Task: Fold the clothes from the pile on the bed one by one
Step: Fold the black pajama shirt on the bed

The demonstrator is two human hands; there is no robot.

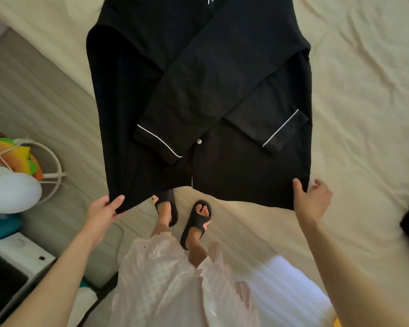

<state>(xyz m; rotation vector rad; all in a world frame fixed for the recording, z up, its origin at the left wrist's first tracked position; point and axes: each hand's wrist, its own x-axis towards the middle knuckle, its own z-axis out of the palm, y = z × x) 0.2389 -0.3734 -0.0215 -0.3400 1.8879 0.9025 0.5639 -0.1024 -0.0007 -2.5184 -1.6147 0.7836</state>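
Black shirt (198, 90) spread on the cream bed sheet (364, 90), sleeves crossed.

Left hand (104, 210) and right hand (313, 199) each pinch a hem corner; a white fan (12, 185) stands beside the bed on the left.

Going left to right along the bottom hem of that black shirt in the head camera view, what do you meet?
Left hand gripping the hem corner → white-piped left cuff → white button → white-piped right cuff → right hand pinching the other corner.

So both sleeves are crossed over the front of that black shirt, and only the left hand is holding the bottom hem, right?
Not quite. The head view shows both hands holding the hem of the black shirt: the left hand at one corner, the right hand at the other. The sleeves are crossed, as you said.
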